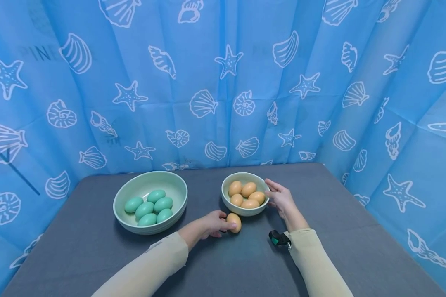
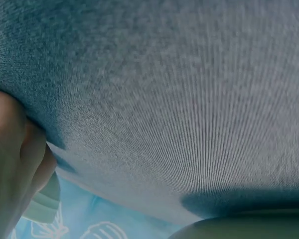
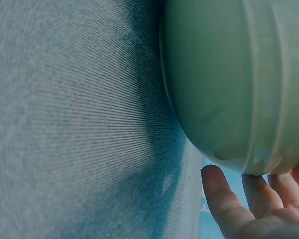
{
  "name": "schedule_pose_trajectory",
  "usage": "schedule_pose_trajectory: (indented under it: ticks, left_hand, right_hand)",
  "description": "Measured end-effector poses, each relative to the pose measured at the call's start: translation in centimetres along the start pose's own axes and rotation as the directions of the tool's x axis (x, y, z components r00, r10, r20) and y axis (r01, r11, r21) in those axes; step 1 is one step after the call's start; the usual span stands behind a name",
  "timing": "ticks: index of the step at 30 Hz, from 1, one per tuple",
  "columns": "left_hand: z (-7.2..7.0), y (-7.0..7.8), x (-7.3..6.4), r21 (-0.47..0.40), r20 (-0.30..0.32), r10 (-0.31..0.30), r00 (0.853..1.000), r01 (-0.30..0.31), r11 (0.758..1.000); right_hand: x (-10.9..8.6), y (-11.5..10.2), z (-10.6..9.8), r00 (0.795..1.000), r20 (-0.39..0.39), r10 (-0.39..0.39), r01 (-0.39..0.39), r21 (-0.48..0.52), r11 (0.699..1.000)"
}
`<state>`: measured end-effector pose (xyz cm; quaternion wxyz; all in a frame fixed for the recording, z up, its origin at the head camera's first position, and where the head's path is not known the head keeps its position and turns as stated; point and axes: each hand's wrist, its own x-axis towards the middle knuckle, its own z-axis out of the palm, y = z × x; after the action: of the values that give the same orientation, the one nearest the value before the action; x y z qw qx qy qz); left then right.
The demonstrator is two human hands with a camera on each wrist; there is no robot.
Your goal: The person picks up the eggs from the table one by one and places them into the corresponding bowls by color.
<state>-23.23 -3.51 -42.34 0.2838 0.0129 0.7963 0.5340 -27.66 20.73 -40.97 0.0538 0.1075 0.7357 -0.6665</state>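
My left hand (image 1: 213, 224) pinches a light brown egg (image 1: 234, 222) between thumb and fingers, just in front of the small pale green bowl (image 1: 245, 212). Several brown eggs (image 1: 250, 204) lie inside that bowl. At its right side, my right hand (image 1: 283, 201) touches the outer wall near the rim with its fingers extended. The right wrist view shows these fingers (image 3: 224, 199) against the curved side of the bowl (image 3: 214, 89). In the left wrist view my left hand (image 2: 15, 164) appears at the left edge, and the egg is mostly hidden behind it.
A larger green bowl (image 1: 178, 185) holding several green eggs (image 1: 145, 210) stands on the left of the grey cloth-covered table (image 1: 238, 264). A black device (image 1: 278, 238) hangs at the right wrist. Behind the table is a blue curtain (image 1: 223, 123) with shells and starfish.
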Motion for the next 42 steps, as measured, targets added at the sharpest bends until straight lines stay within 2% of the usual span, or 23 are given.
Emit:
schedule_pose_trajectory:
  ticks: [5, 17, 25, 33, 42]
  left_hand:
    - [0.1, 0.4, 0.2, -0.007, -0.008, -0.028, 1.000, 0.028, 1.000]
    - [0.8, 0.9, 0.1, 0.022, -0.051, -0.035, 0.998, 0.037, 0.999]
    - [1.3, 0.8, -0.1, 0.026, -0.101, -0.031, 0.994, 0.034, 0.999]
    - [1.9, 0.7, -0.1, 0.028, -0.161, -0.022, 0.987, 0.027, 0.999]
    - [2.1, 0.4, 0.1, 0.005, -0.184, -0.034, 0.982, 0.035, 0.999]
  right_hand:
    - [0.1, -0.1, -0.1, 1.000, 0.001, -0.004, 0.004, -0.004, 1.000]
    - [0.0, 0.0, -0.1, 1.000, 0.001, -0.005, 0.005, -0.005, 1.000]
    - [0.0, 0.0, -0.1, 1.000, -0.003, 0.002, -0.002, -0.011, 1.000]
    - [-0.4, -0.4, -0.2, 0.999, 0.011, -0.033, 0.033, -0.038, 0.999]
    - [0.0, 0.0, -0.2, 1.000, 0.013, -0.006, 0.006, -0.017, 1.000]
